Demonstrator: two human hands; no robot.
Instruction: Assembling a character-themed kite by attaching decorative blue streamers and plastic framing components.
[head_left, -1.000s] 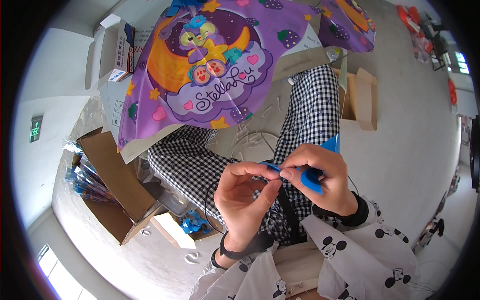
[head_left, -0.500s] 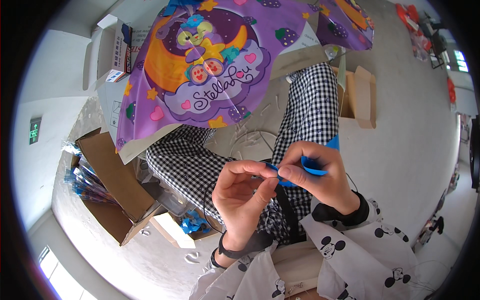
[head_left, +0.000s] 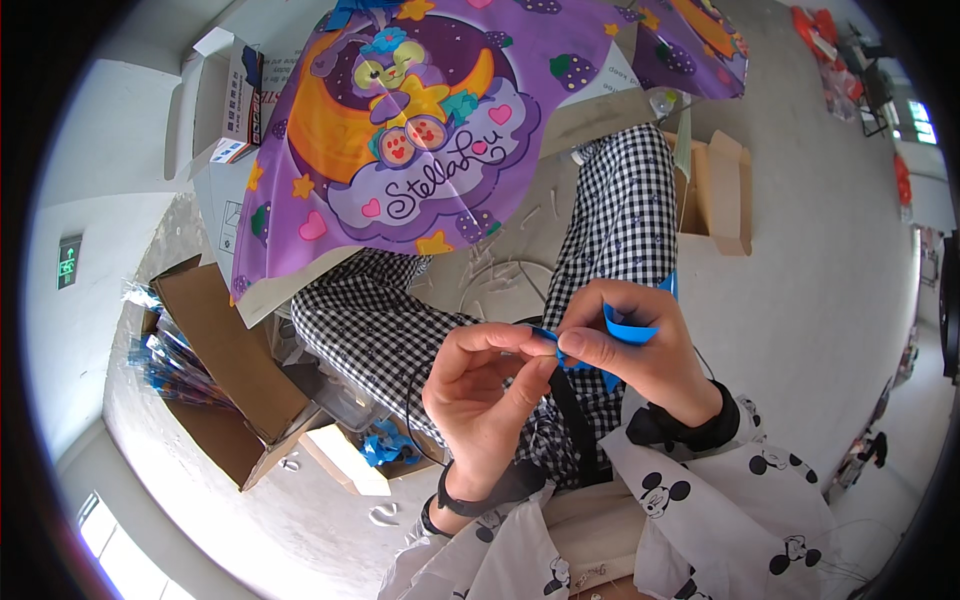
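Curling above the right thumb now, the loose flap of a blue strip (head_left: 628, 327) hung lower a second ago. The right hand (head_left: 650, 362) pinches the strip between thumb and bent forefinger. The left hand (head_left: 485, 385), thumb and forefinger nearly meeting, comes to the strip at the right fingertips; whether it grips cannot be told. Both hands are above the lap (head_left: 605, 408), short of the worktop's (head_left: 595, 123) near edge; a purple printed sheet (head_left: 440, 180) reaches almost to its near-left corner.
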